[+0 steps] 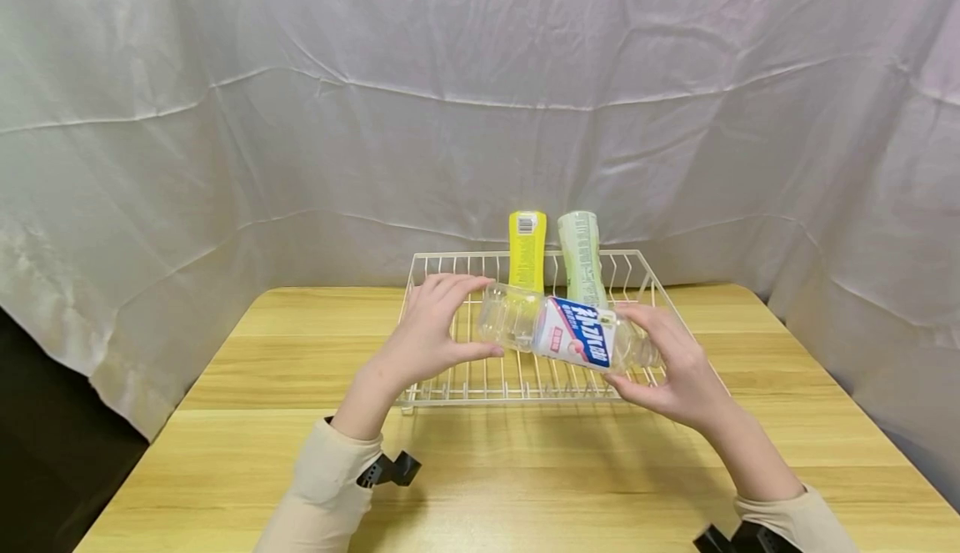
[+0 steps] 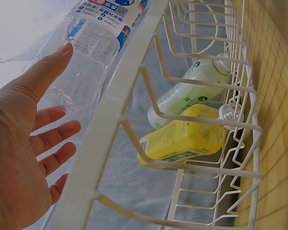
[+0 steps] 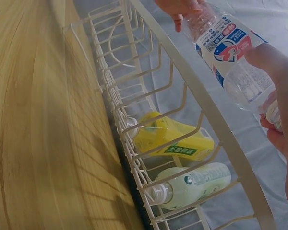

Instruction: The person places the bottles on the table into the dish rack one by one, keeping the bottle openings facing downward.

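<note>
A clear plastic bottle (image 1: 573, 332) with a white, blue and pink label is held almost level above the white wire rack (image 1: 517, 399). My right hand (image 1: 678, 369) grips it by the neck end, thumb on one side and fingers on the other. My left hand (image 1: 423, 328) is at the bottle's base, fingers spread and fairly straight. In the left wrist view its thumb overlaps the bottle; whether it touches cannot be told. A yellow bottle (image 1: 527, 248) and a pale green bottle (image 1: 581, 253) stand cap-down, tilted, at the rack's back.
The rack stands on a wooden table (image 1: 525, 478), its wire dividers forming slots, with a raised rim (image 2: 105, 129) around the top. A grey-white curtain (image 1: 480, 119) hangs behind the table and along its sides.
</note>
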### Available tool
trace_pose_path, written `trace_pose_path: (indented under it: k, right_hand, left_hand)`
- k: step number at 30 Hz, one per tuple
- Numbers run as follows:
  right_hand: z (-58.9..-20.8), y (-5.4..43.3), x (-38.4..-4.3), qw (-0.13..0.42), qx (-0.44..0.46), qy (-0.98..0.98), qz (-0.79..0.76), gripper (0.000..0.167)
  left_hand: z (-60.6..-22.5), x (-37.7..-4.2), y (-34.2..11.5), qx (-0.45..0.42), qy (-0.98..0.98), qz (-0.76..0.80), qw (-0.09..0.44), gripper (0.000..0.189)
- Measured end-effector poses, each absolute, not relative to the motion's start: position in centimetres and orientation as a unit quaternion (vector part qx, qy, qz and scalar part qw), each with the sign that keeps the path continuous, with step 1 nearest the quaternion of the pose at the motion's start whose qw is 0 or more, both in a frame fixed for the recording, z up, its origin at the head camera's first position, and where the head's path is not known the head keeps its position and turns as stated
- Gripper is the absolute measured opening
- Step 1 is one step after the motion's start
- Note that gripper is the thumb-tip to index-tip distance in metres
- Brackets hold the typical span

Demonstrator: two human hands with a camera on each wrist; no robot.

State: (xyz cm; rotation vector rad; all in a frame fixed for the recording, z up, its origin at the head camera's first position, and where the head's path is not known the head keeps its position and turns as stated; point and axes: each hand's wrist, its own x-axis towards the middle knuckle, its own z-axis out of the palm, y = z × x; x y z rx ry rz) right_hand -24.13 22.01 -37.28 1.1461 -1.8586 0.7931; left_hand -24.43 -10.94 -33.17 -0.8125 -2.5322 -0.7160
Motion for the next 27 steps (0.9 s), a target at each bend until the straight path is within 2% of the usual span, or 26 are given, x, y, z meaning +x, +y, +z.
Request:
trace_pose_path:
  k: [13,21,27]
  right_hand:
    - [-37.6,22.1,-23.5,0.373,0.418,-0.79,0.251,0.075]
    - [-37.9,22.3,-23.5,0.31,0.396,-0.831,0.237,0.08]
    - [-38.3,22.3,-23.8,0.29,0.404,-0.839,0.221,0.082]
  left_hand:
    - [-32.8,-24.2,-11.5,-0.316,-0.881,-0.282,0.211,0.083]
    - [-32.7,-24.1,-11.4,-0.321,-0.87,-0.301,0.221,0.086]
    - [-32.5,-23.9,-11.4,-0.326,-0.866,-0.304,0.227,0.084]
